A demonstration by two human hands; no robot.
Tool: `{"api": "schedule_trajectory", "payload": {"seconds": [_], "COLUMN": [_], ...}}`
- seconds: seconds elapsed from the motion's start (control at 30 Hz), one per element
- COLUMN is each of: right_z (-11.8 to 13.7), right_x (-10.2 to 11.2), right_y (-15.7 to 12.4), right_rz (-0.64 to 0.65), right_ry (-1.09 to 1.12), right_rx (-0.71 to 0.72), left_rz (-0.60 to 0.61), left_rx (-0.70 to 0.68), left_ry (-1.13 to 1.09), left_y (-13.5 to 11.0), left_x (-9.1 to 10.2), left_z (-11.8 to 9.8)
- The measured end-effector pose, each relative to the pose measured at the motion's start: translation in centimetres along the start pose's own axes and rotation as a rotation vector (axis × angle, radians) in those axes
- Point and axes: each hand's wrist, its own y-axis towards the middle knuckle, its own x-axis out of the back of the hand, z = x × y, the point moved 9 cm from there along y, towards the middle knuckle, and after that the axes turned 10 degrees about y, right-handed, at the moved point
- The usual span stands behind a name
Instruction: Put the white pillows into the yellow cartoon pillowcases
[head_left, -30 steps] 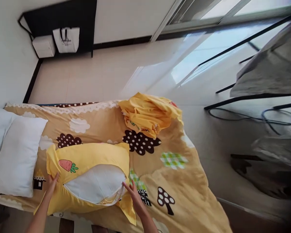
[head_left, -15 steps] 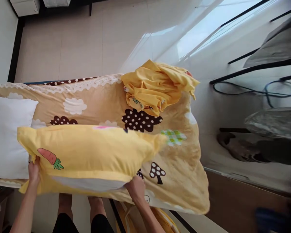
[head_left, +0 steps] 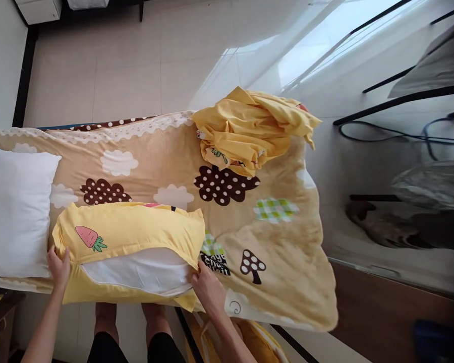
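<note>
A pillow in a yellow pillowcase (head_left: 132,229) with a carrot print lies along the near side of the bed. The long side of the case facing me gapes, and the white inner pillow (head_left: 136,271) shows through. At the left end, my left hand (head_left: 59,269) has its thumb and fingers around the edge of the pillowcase. My right hand (head_left: 209,288) pinches the case's edge at the right end of the opening. The undersides of both grips are hidden.
A tan patterned blanket (head_left: 287,272) covers the bed. A crumpled yellow cloth (head_left: 249,131) lies at its far right and a white pillow (head_left: 18,214) at the left. Black metal bars (head_left: 401,103), a loose cable (head_left: 386,137) and a clear plastic bag (head_left: 431,184) are on the right.
The yellow pillow has come down onto the bed. Its right end has drawn in leftward, and the opening shows more of the white pillow. Both hands stay at its ends.
</note>
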Motion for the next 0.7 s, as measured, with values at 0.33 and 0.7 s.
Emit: {"api": "schedule_trajectory", "payload": {"seconds": [0.33,0.7], "right_z": [2.1,5.6], "right_x": [1.1,7.3], "right_y": [2.2,-3.6], "right_rz": [-0.038,-0.206], "right_ry": [-0.101,-0.219], "right_rx": [0.067,0.360], "left_rz": [0.195,0.110], "left_rx": [-0.391,-0.665], "left_ry": [0.704,0.501], "left_y": [-5.6,-2.1], "left_x": [-5.3,6.1], "left_z": [-6.4,-8.1]}}
